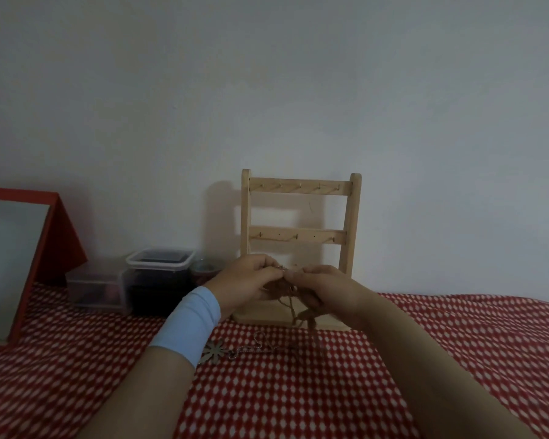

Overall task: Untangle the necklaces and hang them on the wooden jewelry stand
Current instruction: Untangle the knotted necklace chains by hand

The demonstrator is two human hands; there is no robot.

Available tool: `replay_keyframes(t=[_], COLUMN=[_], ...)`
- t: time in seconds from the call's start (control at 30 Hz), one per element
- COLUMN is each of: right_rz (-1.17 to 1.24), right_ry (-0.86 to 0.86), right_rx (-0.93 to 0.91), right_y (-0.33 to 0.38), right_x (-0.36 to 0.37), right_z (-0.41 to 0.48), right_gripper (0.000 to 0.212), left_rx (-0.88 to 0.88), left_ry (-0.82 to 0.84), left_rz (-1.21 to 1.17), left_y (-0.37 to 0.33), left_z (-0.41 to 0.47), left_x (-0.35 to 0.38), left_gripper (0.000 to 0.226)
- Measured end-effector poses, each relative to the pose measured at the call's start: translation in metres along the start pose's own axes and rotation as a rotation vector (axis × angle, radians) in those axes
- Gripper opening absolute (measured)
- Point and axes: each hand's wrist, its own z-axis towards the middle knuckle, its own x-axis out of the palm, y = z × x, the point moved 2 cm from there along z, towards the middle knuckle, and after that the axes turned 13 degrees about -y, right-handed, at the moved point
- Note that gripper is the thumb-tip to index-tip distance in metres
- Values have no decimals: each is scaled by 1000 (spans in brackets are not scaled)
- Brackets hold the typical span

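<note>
**A:** Start nearest. What lies closest on the red-and-white patterned cloth (298,394)?

**B:** Two forearms reach in from the bottom edge. The left one wears one pale blue wristband (187,324). Just beyond that band, one flower-pendant necklace (214,352) lies flat on the cloth, with its chain trailing off to the right.

**A:** And the hands?

**B:** Both are raised above the cloth and almost meet, fingertip to fingertip. The left hand (243,282) has its fingers curled and pinches a fine chain at the top. The right hand (327,288) pinches the same spot from the other side. From that pinch a bunch of tangled strands (303,315) hangs down to just above the cloth. I cannot tell how many necklaces are in the bunch, since the strands are too thin and blurred.

**A:** What stands behind them?

**B:** One wooden jewelry stand (298,188), upright against the wall (267,90). It has two posts, and two crossbars show above the hands, each with a row of small hooks. No necklace hangs on either crossbar. The hands hide the stand's lower part.

**A:** Anything to the left?

**B:** There are two plastic boxes, a low clear box (95,288) and a taller dark box (159,280) with a clear lid. One small round jar (205,269) sits beside them. Farther left is one red-framed mirror (10,258), leaning back.
</note>
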Motion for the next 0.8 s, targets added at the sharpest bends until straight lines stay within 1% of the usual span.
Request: replay_keyframes(t=[0.03, 0.1, 0.13, 0.2, 0.23, 0.3, 0.37, 0.43, 0.5, 0.67, 0.73, 0.8], right_rz=[-7, -43, -63, -59, 0, 256, 502, 615, 615, 475, 462, 427], right_ry=[6, 25, 33, 11, -17, -52, -38, 2, 40, 110, 127, 107], right_rx=[3, 18, 23, 2, -12, 11, 51, 55, 45, 13, 23, 32], right_y=[0, 3, 4, 5, 5, 5, 6, 8, 7, 5, 6, 6], right_x=[-2, -6, -7, -10, -11, -12, -10, -7, -5, -4, -5, -6], right_z=[-1, -4, -6, -6, -4, -1, 0, -1, -1, -4, -5, -5], right_gripper=[38, 38, 38, 36, 35, 32, 29, 27, 23, 11, 10, 9], left_rx=[-27, -47, -45, -12, 11, 64, 120, 161, 182, 187, 140, 58], left_ry=[14, 19, 10, -18, -25, -10, 13, 6, -4, 35, 41, 63], left_rz=[-84, -157, -152, -58, 8, 108, 189, 274, 335, 399, 333, 166], left_y=[1, 3, 4, 2, 0, -3, -7, -9, -9, -7, -5, -2], left_z=[0, 1, 2, 2, 1, -1, -3, -3, -1, 0, 1, 1], left_x=[1, 4, 4, 4, 4, 3, 2, 0, -2, -9, -10, -10], left_gripper=[12, 14, 14, 15, 14, 10, 8, 8, 10, 12, 14, 16])
